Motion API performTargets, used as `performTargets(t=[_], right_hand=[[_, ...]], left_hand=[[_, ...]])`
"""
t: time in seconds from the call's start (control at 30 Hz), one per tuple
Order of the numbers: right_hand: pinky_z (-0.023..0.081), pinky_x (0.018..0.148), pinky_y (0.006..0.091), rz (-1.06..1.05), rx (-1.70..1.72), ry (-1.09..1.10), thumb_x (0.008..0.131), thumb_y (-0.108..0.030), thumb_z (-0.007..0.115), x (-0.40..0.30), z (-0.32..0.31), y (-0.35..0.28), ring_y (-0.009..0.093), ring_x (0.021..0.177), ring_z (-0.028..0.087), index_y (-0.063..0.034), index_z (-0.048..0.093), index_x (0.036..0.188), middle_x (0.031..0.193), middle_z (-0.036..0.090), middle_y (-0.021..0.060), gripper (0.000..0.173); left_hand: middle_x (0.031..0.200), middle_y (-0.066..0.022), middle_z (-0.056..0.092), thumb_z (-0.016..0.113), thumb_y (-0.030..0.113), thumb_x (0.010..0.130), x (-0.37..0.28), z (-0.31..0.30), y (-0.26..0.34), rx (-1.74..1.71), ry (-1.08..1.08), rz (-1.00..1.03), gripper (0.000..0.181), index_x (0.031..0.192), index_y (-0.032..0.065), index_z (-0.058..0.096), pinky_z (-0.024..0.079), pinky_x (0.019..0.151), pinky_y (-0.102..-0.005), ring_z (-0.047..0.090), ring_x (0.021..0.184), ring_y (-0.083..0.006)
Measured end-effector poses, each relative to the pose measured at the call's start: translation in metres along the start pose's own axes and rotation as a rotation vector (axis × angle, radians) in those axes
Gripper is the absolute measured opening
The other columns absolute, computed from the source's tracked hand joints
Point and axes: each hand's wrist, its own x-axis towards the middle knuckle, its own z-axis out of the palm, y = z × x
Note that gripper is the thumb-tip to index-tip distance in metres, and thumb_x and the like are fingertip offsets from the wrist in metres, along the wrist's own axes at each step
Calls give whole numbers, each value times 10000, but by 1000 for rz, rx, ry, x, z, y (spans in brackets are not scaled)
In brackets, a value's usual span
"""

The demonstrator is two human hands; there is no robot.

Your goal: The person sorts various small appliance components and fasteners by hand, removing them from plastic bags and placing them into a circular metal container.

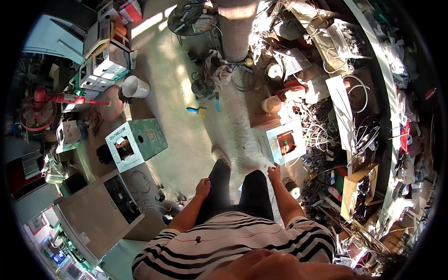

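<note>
Over my left thigh hangs my left hand (203, 188), its fingers loosely curled with nothing visible in them. My right hand (274, 172) is beside my other knee, partly curled, just below the corner of a white carton with a cut-out window (274, 152); whether the two touch cannot be told. A second carton, green and white (153, 140), stands on the floor to the left, dark things showing through its opening. On the concrete ahead lie a brush with a blue handle and yellow bristles (202, 111) and a blue-handled tool (217, 102).
A concrete column (236, 31) stands ahead beside a round table (178, 26). Tangled cables (315, 134) and scrap heap up on the right. On the left are a white bucket (140, 87), a red fan (40, 108) and a large beige appliance (91, 217). Loose wires (143, 182) lie nearby.
</note>
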Motion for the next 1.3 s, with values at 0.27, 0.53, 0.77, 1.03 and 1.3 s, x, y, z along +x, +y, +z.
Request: performTargets(t=[0.27, 0.53, 0.77, 1.03, 1.3], right_hand=[[476, 577, 314, 313, -28, -472, 833, -243, 571, 14, -5, -208, 157, 752, 594, -86, 533, 1091, 924, 595, 57, 305], [450, 538, 308, -239, -728, -549, 827, -255, 559, 163, 61, -292, 157, 683, 573, -82, 585, 928, 798, 581, 25, 202], [441, 568, 259, -310, -246, -728, 809, -223, 576, 117, 209, -527, 111, 762, 592, -104, 583, 999, 876, 590, -9, 223], [426, 504, 273, -423, -457, -597, 818, -287, 522, 66, 318, -607, 113, 555, 536, -83, 592, 762, 672, 580, 21, 223], [384, 461, 309, -303, -481, -522, 805, -323, 518, 57, 390, -624, 149, 460, 457, -76, 531, 615, 559, 509, 23, 311]], left_hand=[[625, -118, 605, 448, 193, 774, 63, -136, -110, 188, 105, -259, 235, 721, 54, 630, 449, 542, -382, 577, 561, -234], [862, -7, 538, 518, 278, 881, 129, -212, 78, -812, 26, -226, 340, 1171, 105, 482, 405, 520, -268, 549, 726, -124], [967, -91, 622, 535, 225, 881, 194, -315, 144, -518, 361, -22, 334, 1128, 1, 542, 481, 630, -288, 612, 752, -170], [617, 0, 433, 452, 214, 812, 253, -478, 82, -412, 53, -383, 136, 753, 102, 503, 384, 498, -257, 508, 620, -130], [750, -87, 586, 485, 161, 807, 353, -704, 153, -467, 334, -339, 173, 874, 36, 585, 434, 448, -276, 580, 597, -161]])
